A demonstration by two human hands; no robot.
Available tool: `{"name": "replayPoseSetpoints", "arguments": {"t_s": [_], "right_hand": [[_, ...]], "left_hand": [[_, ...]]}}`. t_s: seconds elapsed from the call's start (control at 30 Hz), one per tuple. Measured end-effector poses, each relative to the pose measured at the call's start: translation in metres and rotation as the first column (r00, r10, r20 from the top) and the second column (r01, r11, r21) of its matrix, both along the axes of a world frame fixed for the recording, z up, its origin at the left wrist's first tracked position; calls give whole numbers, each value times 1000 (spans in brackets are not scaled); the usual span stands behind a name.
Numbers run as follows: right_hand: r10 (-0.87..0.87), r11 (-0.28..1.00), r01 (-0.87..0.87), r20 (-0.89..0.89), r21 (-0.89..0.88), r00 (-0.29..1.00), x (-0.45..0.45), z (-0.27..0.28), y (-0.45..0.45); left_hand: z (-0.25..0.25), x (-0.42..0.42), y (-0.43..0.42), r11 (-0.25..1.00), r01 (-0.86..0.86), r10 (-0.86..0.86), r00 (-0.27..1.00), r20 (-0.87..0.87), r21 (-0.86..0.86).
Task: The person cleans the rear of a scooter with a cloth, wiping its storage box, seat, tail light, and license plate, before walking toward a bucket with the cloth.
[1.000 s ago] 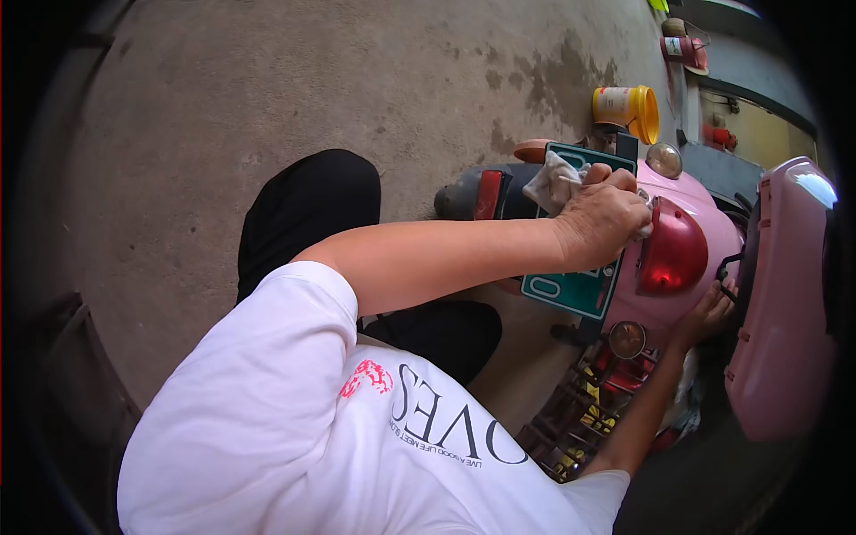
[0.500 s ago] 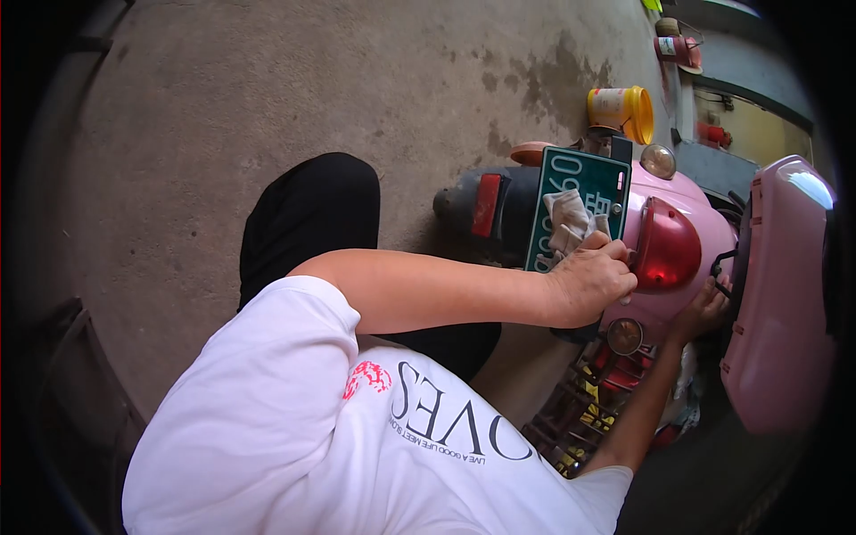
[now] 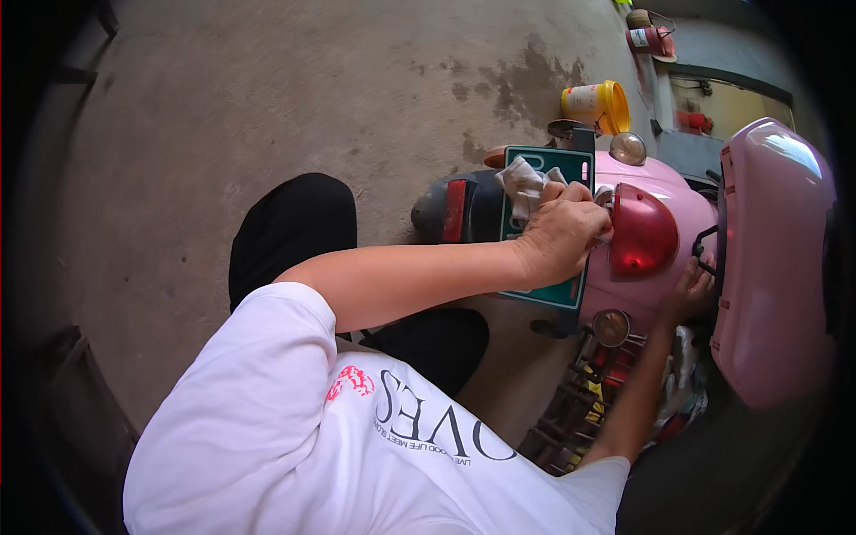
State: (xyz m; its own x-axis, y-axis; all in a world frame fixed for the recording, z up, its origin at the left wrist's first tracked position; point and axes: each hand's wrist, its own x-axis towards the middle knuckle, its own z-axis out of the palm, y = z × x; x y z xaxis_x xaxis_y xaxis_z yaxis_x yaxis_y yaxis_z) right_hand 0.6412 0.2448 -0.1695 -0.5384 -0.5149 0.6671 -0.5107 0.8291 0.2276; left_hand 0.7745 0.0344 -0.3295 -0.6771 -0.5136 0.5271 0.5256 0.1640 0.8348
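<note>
My left hand [image 3: 560,234] is closed on a whitish crumpled cloth [image 3: 524,185]. It presses the cloth against the green licence plate [image 3: 548,292], close to the red tail light [image 3: 644,232] of a pink scooter [image 3: 606,290]. Part of the cloth shows beyond my fingers, at the tail light's edge. Further right, my right hand [image 3: 691,290] is closed around the lower end of a black grab rail [image 3: 703,242], beside the pink top box [image 3: 771,267]. Some of its fingers are hidden.
Round turn signals [image 3: 629,149] sit on both sides of the tail light. A yellow bucket [image 3: 596,107] and a red bucket [image 3: 649,41] stand beyond the scooter. Dark metal racks [image 3: 571,415] and plastic bags [image 3: 685,383] lie near my right arm. The concrete floor [image 3: 223,107] has wet stains.
My left hand has moved the cloth across the plate, upward in the view, and now sits level with the tail light. My right hand stays at the grab rail. The view has shifted slightly.
</note>
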Motion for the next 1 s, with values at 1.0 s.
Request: {"name": "replayPoseSetpoints", "arguments": {"t_s": [1.0], "right_hand": [[-38,998,39,-20,50,999,3,1,-3]], "left_hand": [[24,5,-1,809,202,-290,954,76,552]]}}
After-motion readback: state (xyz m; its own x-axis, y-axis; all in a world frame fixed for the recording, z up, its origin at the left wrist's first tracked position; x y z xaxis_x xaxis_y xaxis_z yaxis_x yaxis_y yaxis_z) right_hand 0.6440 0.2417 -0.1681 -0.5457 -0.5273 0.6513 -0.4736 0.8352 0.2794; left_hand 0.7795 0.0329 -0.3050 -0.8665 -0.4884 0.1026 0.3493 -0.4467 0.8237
